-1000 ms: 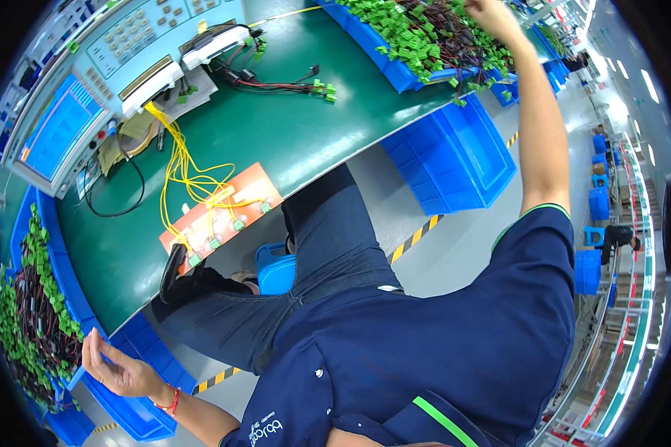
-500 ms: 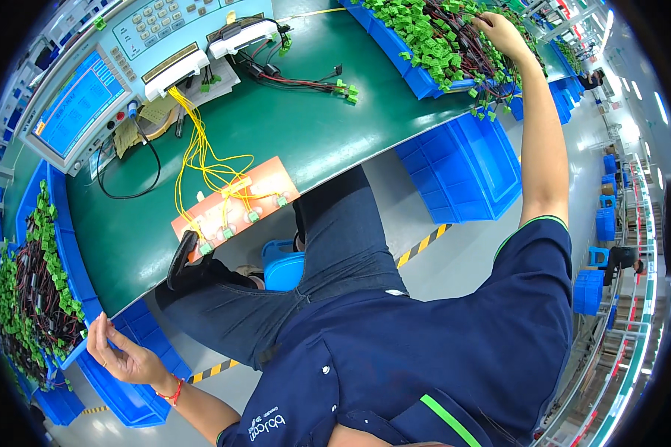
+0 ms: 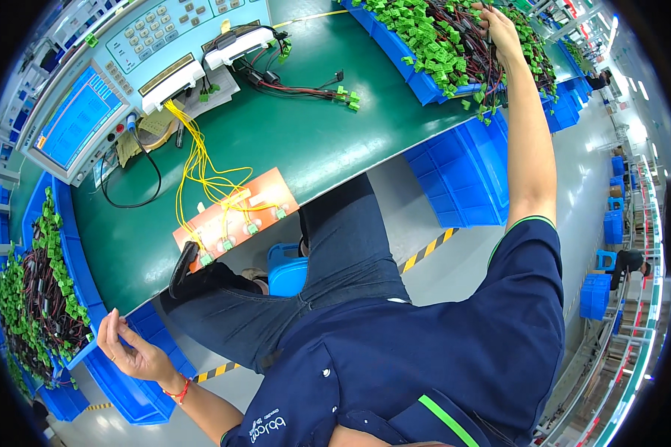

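Right hand [image 3: 499, 36] stands at one o'clock, its bent fingers among wire harnesses [image 3: 443, 56] in a blue bin [image 3: 428, 92]; whether it grips any cannot be told. Left hand [image 3: 136, 354], at eight o'clock, is released, loosely curled near a second bin [image 3: 77, 261]. Orange board [image 3: 267, 188] lies toward nine o'clock on the green table [image 3: 306, 141].

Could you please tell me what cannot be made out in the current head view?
All in the head view:
Right hand: whether it grips a wire; its fingers and the tangled wires hide this.
Left hand: anything between its fingertips is too small to tell.
Tester: its top, cut off by the picture's upper edge.
Blue plastic item: its full shape, partly hidden by the trousers.
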`<action>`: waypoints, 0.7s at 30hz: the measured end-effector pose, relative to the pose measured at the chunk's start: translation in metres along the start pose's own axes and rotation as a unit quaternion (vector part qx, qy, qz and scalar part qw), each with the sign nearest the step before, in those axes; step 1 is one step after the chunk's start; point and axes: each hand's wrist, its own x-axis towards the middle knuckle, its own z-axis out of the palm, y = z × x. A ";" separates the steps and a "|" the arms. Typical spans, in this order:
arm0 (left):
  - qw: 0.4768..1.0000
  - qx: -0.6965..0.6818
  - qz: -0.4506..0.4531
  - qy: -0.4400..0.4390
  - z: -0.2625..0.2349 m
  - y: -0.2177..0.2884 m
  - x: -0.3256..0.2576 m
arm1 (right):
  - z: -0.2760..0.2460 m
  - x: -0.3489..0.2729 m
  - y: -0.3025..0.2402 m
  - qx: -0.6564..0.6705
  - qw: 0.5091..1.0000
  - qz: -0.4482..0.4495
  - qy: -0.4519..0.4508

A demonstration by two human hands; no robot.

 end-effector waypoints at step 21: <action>0.998 -0.026 -0.006 -0.051 0.023 0.000 -0.004 | 0.060 -0.017 -0.014 -0.258 0.961 0.094 -0.039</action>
